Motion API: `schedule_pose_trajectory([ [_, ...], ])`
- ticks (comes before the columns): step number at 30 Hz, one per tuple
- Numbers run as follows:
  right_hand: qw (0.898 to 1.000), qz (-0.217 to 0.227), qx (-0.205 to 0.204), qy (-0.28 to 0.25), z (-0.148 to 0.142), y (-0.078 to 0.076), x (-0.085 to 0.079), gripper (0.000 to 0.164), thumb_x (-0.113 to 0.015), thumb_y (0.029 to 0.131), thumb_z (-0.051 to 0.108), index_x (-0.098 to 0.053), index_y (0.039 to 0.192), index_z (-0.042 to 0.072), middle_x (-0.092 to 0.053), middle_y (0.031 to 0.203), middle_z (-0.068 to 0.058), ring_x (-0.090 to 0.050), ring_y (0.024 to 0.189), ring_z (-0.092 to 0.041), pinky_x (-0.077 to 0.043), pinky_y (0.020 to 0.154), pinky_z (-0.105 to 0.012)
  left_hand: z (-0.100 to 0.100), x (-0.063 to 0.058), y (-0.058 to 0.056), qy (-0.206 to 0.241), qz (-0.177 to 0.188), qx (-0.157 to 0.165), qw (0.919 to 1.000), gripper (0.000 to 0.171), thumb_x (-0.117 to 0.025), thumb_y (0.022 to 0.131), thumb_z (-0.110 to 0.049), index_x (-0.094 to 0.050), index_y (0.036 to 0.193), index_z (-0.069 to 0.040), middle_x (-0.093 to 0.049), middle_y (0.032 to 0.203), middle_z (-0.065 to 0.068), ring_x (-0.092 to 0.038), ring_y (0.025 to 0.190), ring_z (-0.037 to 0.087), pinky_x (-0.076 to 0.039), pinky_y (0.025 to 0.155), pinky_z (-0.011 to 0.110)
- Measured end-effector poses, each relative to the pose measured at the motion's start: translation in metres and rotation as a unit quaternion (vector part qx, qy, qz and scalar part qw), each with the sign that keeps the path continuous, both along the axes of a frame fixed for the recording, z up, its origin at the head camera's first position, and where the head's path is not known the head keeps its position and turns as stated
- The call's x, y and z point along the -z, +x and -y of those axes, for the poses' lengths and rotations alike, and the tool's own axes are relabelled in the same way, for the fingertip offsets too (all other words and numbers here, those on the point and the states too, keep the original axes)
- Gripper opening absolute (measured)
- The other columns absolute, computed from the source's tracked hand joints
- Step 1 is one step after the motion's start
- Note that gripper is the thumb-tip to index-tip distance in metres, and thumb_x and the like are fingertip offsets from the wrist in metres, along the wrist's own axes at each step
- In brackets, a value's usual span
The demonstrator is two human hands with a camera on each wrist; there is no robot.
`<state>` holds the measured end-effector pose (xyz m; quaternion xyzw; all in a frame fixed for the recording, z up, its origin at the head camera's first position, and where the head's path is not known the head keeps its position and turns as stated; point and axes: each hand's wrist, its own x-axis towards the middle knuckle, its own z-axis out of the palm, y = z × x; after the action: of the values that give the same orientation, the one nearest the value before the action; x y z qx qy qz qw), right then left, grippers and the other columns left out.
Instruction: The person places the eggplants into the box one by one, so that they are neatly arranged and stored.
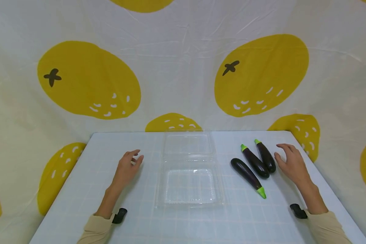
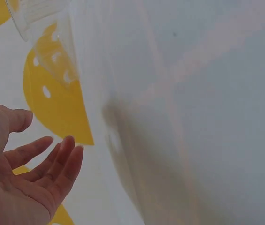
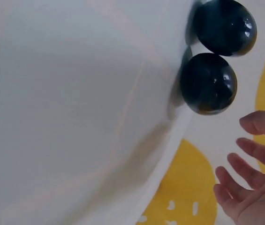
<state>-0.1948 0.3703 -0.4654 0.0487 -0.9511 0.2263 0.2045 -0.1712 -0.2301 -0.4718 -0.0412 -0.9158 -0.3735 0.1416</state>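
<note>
Three dark purple eggplants lie on the right half of the table. The nearest eggplant (image 1: 246, 172) has its green stem end toward the front. The middle eggplant (image 1: 255, 162) and the far right eggplant (image 1: 266, 157) lie close together, green ends to the back. Just right of them hovers my right hand (image 1: 292, 165), its fingers loosely bent and holding nothing; the right wrist view shows two rounded eggplant ends (image 3: 208, 83) beside it. A clear plastic clamshell box (image 1: 189, 205) stands at the middle, lid folded back. To its left my left hand (image 1: 126, 171) hangs relaxed and holds nothing.
A pale checked cloth covers the table (image 1: 177, 227). Behind it rises a white curtain (image 1: 177, 67) with large yellow fruit prints, reaching down past both table sides. A black band (image 1: 120, 216) sits at the left wrist, another black band (image 1: 298, 211) at the right.
</note>
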Motion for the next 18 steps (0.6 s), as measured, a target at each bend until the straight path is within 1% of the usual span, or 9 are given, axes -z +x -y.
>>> schedule_pose_trajectory([
  [5,1.000,0.019,0.005,-0.016,0.001,-0.001,0.002,0.038,-0.062,0.099,0.008,-0.054,0.130,-0.012,-0.046,0.134,-0.040,-0.043,0.121,-0.058,-0.036,0.100,-0.074,-0.008,0.002,0.001,0.020,0.007,0.011,0.9997,0.038,-0.066,0.102,-0.017,-0.063,0.133,0.006,-0.066,0.114,0.021,-0.065,0.090,0.028,-0.058,0.079,0.042],
  [11,0.997,0.066,0.019,-0.031,0.004,-0.002,0.006,0.044,-0.059,0.103,0.014,-0.049,0.137,-0.012,-0.041,0.138,-0.041,-0.040,0.125,-0.058,-0.035,0.104,-0.074,-0.018,0.001,0.006,0.050,0.016,0.020,0.9984,0.037,-0.067,0.102,-0.016,-0.063,0.133,0.004,-0.067,0.114,0.018,-0.066,0.091,0.028,-0.058,0.079,0.038],
  [15,0.995,0.092,0.023,-0.041,0.007,-0.001,0.006,0.047,-0.056,0.106,0.019,-0.047,0.140,-0.012,-0.040,0.140,-0.041,-0.040,0.125,-0.056,-0.037,0.103,-0.073,-0.023,0.003,0.008,0.068,0.024,0.022,0.9971,0.039,-0.067,0.102,-0.018,-0.063,0.134,0.004,-0.067,0.116,0.017,-0.067,0.095,0.029,-0.058,0.081,0.036],
  [18,0.993,0.105,0.017,-0.048,0.009,-0.002,0.007,0.048,-0.054,0.107,0.020,-0.045,0.141,-0.012,-0.038,0.141,-0.041,-0.042,0.123,-0.055,-0.040,0.100,-0.073,-0.027,0.004,0.011,0.075,0.035,0.025,0.9962,0.040,-0.066,0.103,-0.021,-0.062,0.135,0.003,-0.068,0.117,0.015,-0.068,0.097,0.028,-0.058,0.082,0.035],
])
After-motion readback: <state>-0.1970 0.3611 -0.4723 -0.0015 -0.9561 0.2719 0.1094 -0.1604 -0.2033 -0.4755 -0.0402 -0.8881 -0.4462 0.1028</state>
